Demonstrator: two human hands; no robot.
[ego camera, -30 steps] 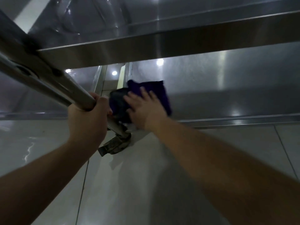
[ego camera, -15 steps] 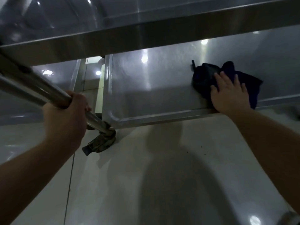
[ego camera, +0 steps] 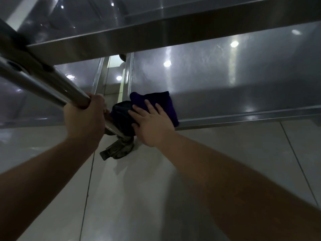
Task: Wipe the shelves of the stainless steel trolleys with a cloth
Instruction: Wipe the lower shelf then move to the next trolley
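A dark purple cloth (ego camera: 156, 100) lies on the bottom shelf (ego camera: 225, 87) of the stainless steel trolley, at its near left corner. My right hand (ego camera: 152, 122) presses flat on the cloth with straight, spread fingers. My left hand (ego camera: 85, 117) grips the trolley's round corner post (ego camera: 43, 84), fingers curled round it just above the bottom shelf. An upper shelf (ego camera: 156, 30) runs across the top of the view.
A caster wheel (ego camera: 119, 148) sits under the post on the pale tiled floor (ego camera: 156, 197). A second steel trolley's shelf (ego camera: 78, 77) stands to the left with a narrow gap between the two. The bottom shelf's raised front rim (ego camera: 243, 117) runs to the right.
My right hand has slid the cloth from the middle of the bottom shelf back left to the near corner by the post. My left hand keeps its grip on the post.
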